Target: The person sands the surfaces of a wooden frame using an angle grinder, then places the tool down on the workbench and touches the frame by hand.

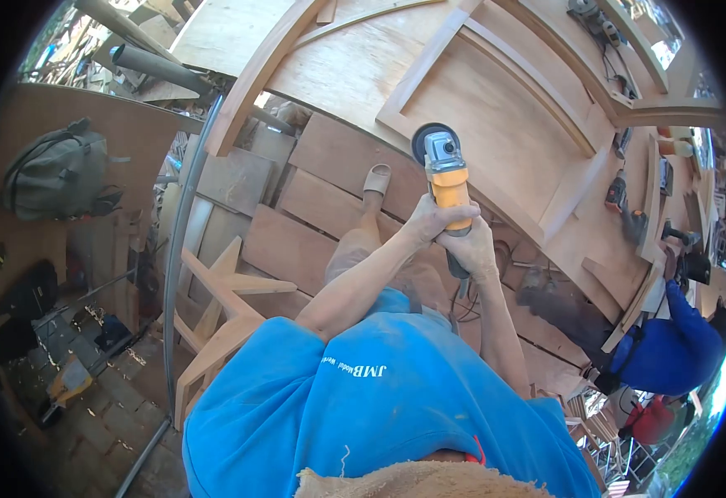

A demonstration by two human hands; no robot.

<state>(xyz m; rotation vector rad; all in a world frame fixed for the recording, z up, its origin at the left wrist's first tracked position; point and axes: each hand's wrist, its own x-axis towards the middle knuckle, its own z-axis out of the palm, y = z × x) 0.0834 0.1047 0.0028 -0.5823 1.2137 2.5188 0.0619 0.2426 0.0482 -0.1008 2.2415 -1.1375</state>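
The orange angle grinder (449, 184) is in the middle, over the near edge of the plywood table (338, 79), its round disc (419, 144) at the far end. The left hand (431, 221) and right hand (471, 246) both wrap around its near end. A tight grip with both seems safest, disc kept well off the sandal (376, 179) to the left and the wooden frame (429, 63) to the right.

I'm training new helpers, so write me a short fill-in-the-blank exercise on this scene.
The number of hands gripping the power tool is ____.
The wearer's shirt is mostly ____.
The backpack appears on the picture's ____ side.
The co-worker appears on the picture's ____ side.

Missing words: two; blue; left; right
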